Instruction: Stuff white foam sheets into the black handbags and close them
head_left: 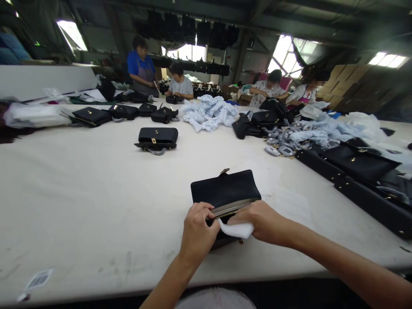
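In front of me on the white table lies a black handbag (225, 189), its flap raised and a gold clasp (225, 171) at the flap's far edge. My left hand (200, 225) grips the bag's opening at its left side, thumb and fingers closed on the edge. My right hand (257, 221) reaches into the opening from the right, its fingertips hidden inside. A piece of white padding (237, 229) sticks out of the opening between my hands, against the right one. I cannot make out what the right fingers hold, if anything.
Another black handbag (157, 137) stands farther off, with several more behind it. Crumpled pale blue wrapping (210, 112) is heaped at the back. On the right are wrapped straps (285, 139) and long black bag parts (370, 206). A barcode label (39, 279) lies front left. Several people work beyond the table.
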Tool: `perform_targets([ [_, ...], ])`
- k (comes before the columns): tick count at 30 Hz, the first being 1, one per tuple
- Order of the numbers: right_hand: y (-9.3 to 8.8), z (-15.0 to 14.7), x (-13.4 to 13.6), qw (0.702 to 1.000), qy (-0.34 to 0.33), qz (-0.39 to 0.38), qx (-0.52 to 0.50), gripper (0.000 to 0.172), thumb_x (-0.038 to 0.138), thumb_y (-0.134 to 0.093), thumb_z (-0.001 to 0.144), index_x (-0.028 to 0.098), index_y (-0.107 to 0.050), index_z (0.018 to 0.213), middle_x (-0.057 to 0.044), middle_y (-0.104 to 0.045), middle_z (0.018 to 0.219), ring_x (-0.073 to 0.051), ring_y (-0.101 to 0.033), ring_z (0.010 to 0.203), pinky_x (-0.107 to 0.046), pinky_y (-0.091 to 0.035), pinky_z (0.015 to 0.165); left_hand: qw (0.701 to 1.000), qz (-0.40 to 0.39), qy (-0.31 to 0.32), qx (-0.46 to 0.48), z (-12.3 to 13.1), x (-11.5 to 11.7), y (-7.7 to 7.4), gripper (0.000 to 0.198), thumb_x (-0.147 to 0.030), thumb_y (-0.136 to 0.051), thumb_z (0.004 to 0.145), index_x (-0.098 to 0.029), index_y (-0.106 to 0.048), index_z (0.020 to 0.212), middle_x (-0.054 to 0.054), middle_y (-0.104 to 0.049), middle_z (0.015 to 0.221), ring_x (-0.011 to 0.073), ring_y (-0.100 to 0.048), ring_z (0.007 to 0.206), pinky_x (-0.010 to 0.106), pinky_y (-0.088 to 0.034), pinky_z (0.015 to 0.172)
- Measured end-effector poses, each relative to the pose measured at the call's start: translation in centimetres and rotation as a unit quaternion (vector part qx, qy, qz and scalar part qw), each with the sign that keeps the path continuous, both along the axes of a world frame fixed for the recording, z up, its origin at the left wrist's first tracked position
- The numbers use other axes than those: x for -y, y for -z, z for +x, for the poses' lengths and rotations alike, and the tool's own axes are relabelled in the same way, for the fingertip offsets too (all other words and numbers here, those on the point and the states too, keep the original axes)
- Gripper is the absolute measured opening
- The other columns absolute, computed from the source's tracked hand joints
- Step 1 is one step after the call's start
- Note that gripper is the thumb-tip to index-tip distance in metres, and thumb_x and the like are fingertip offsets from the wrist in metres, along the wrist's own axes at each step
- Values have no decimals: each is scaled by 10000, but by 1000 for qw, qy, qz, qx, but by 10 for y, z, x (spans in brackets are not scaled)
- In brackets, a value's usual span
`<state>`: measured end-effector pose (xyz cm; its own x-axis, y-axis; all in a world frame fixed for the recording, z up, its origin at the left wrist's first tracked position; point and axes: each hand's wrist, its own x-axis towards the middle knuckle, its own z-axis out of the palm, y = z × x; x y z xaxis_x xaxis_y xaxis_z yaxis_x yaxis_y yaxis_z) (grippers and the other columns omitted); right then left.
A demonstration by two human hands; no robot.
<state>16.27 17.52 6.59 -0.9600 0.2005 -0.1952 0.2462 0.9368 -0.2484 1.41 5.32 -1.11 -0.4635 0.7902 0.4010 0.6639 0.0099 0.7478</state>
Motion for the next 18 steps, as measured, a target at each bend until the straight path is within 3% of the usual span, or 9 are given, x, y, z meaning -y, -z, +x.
perform_targets([
  [3, 18, 1, 5, 993, 55, 84, 61, 217, 26, -580, 687, 213, -683, 723, -13, -702, 705, -181, -647, 674, -255, -302, 562, 1000, -4, 15, -9, 6, -4, -3, 222, 26, -554, 642, -183, -501, 586, 23, -641, 846, 194, -554, 835, 368, -466, 767],
  [7, 40, -10, 7, 987, -2, 152, 48, 171, 58, -526, 800, 145, -673, 783, -86, -708, 759, -231, -659, 700, -292, -354, 573, 1000, 20, 6, -16, 14, -5, -1, 239, 38, -527, 643, -185, -469, 582, 22, -640, 815, 191, -554, 806, 369, -467, 751],
  [10, 49, -15, 0, 990, -78, 117, 12, 162, 77, -518, 814, 136, -665, 850, -89, -709, 809, -218, -661, 749, -292, -390, 618, 998, 61, 2, -21, 19, -2, 4, 243, 40, -512, 674, -188, -471, 601, 33, -641, 825, 194, -569, 820, 363, -484, 748],
  [12, 52, -14, -5, 993, -92, 71, 26, 160, 79, -540, 773, 153, -673, 823, -74, -709, 801, -213, -663, 772, -282, -396, 630, 996, 77, 12, -30, 22, 1, 8, 239, 40, -498, 703, -187, -489, 630, 44, -637, 847, 196, -576, 848, 354, -496, 751],
  [18, 58, -21, -10, 995, 5, 2, 95, 255, 42, -524, 741, 135, -701, 899, -119, -718, 880, -229, -675, 828, -264, -428, 639, 993, 49, 12, -106, 27, -1, 6, 224, 13, -464, 769, -184, -524, 680, 72, -626, 918, 217, -574, 904, 386, -500, 808],
])
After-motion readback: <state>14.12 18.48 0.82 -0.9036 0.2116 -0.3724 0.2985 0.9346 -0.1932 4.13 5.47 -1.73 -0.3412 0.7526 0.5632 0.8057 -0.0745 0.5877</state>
